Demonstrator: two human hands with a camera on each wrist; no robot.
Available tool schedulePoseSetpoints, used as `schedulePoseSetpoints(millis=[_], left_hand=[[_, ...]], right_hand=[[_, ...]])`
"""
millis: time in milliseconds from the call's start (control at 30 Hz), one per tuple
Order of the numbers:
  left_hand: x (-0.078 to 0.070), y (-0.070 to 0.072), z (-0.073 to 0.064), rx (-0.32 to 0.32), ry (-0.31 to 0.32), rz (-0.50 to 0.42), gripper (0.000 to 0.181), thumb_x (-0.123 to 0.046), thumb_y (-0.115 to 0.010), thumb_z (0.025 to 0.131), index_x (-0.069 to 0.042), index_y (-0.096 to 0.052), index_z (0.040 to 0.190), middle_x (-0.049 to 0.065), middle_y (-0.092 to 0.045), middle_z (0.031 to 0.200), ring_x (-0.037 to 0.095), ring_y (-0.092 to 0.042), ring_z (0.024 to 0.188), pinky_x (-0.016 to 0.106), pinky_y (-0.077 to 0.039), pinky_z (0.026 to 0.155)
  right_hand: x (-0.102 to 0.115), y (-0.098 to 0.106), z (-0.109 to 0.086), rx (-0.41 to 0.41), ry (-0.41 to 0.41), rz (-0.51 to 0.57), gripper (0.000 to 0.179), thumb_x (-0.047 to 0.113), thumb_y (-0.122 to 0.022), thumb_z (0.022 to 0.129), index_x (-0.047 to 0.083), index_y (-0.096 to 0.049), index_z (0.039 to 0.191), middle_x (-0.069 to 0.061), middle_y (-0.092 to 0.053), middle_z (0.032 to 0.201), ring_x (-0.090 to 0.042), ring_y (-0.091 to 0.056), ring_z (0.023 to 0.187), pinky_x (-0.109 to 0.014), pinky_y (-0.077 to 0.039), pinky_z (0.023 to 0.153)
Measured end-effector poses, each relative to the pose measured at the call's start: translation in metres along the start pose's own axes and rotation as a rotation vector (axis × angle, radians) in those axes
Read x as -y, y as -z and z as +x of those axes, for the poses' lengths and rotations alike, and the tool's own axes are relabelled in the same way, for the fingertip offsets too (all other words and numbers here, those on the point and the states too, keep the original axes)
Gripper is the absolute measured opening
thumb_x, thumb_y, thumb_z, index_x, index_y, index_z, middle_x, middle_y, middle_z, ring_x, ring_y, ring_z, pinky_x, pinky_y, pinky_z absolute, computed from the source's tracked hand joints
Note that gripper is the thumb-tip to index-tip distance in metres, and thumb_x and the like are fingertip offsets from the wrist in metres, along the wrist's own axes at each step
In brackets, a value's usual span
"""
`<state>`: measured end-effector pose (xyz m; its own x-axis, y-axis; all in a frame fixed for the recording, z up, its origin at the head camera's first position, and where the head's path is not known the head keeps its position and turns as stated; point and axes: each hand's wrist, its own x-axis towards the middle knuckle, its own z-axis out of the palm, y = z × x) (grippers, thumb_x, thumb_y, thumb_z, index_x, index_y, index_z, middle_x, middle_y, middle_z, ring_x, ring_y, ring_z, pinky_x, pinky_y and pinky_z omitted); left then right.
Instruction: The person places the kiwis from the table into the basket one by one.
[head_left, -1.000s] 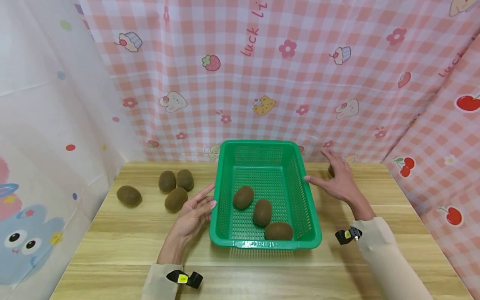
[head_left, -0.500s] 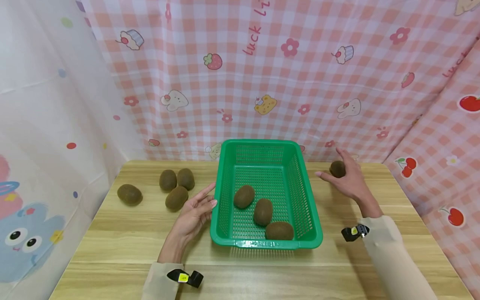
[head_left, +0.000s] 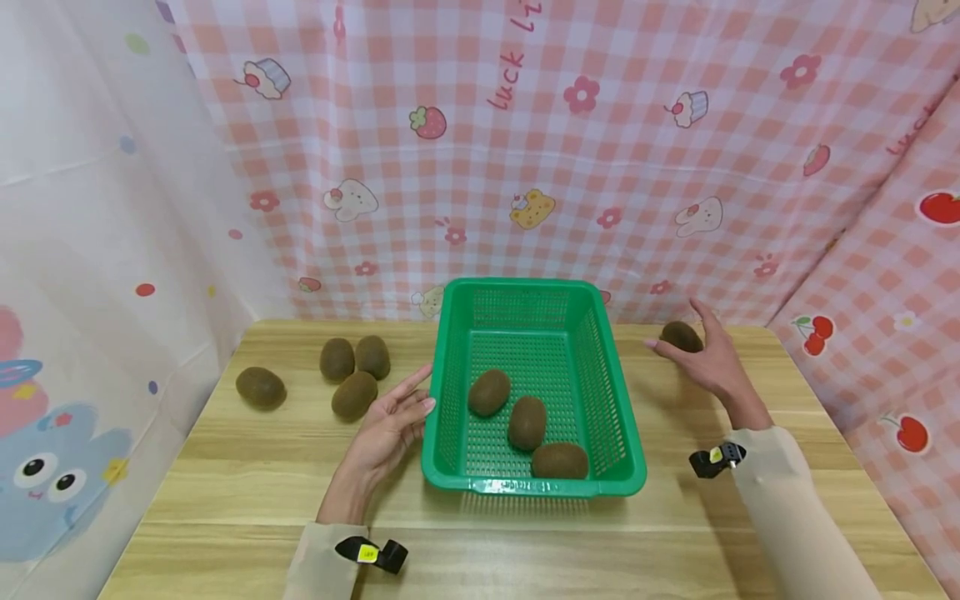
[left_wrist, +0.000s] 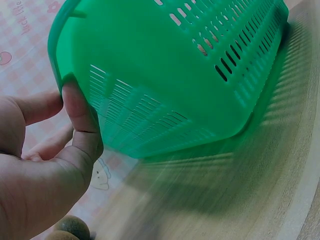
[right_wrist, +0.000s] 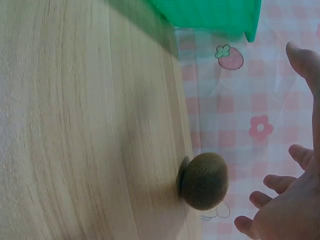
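Note:
A green plastic basket [head_left: 525, 487] stands mid-table, with a few brown kiwis inside, one of them a kiwi [head_left: 527, 423] lying lengthwise. Against the outside of its left rim rest the thumb and fingertips of my left hand [head_left: 382, 437]; the left wrist view shows them touching the rim [left_wrist: 54, 55] without visibly curling over it. My right hand [head_left: 712, 358] hovers at the back right, thumb and fingers spread beside a single kiwi [head_left: 681, 336]. In the right wrist view a gap separates that kiwi [right_wrist: 205, 181] from the hand [right_wrist: 295, 200].
Left of the basket, several kiwis lie on the wooden table [head_left: 247, 500]: a cluster including one kiwi [head_left: 354, 396], and a separate kiwi [head_left: 261, 388] farther left. A checked pink cloth [head_left: 480, 167] hangs along the table's back edge, with white cloth [head_left: 112, 217] on the left.
My right hand has moved right, away from the basket's right rim to the lone kiwi, which now shows more fully. The left hand and basket have stayed put.

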<state>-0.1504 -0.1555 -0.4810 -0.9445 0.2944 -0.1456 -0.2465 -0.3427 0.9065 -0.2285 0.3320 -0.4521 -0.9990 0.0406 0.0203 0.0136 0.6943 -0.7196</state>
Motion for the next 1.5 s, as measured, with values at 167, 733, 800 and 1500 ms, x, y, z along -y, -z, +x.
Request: schedulePoseSetpoints(millis=[167,733,800,1500], left_hand=[[0.000,0.000,0.000,0.005,0.000,-0.005,0.065,-0.002,-0.060,0.101,-0.012,-0.035,0.161,-0.001,-0.069,0.110,0.008,-0.068,0.095,0.023,-0.058,0.077],[0.002,0.000,0.001,0.012,-0.014,-0.014,0.065,-0.001,-0.060,0.101,-0.011,-0.035,0.161,0.000,-0.070,0.110,0.009,-0.068,0.097,0.024,-0.059,0.080],[0.002,0.001,0.001,0.009,-0.015,-0.014,0.065,0.000,-0.060,0.101,-0.011,-0.035,0.160,0.000,-0.070,0.109,0.009,-0.068,0.097,0.024,-0.059,0.080],[0.002,0.001,0.001,0.014,-0.016,0.001,0.066,-0.001,-0.060,0.101,-0.012,-0.035,0.161,0.000,-0.070,0.110,0.009,-0.069,0.096,0.024,-0.059,0.078]], right_hand=[[-0.004,0.003,0.003,0.027,-0.075,0.034,0.112,0.062,-0.068,0.091,0.022,0.005,0.167,-0.021,0.005,0.172,-0.054,-0.006,0.155,-0.078,-0.020,0.114],[-0.022,0.000,0.010,0.004,-0.166,0.164,0.115,0.061,-0.070,0.090,0.022,0.006,0.166,-0.021,0.004,0.172,-0.054,-0.010,0.154,-0.074,-0.023,0.117],[-0.023,-0.001,0.011,-0.002,-0.176,0.183,0.116,0.061,-0.071,0.089,0.023,0.005,0.167,-0.020,0.004,0.172,-0.053,-0.010,0.154,-0.073,-0.024,0.117],[-0.051,-0.017,0.017,-0.089,-0.208,0.139,0.102,0.048,-0.070,0.095,0.009,-0.010,0.166,-0.031,-0.021,0.166,-0.052,-0.031,0.147,-0.064,-0.036,0.116]])
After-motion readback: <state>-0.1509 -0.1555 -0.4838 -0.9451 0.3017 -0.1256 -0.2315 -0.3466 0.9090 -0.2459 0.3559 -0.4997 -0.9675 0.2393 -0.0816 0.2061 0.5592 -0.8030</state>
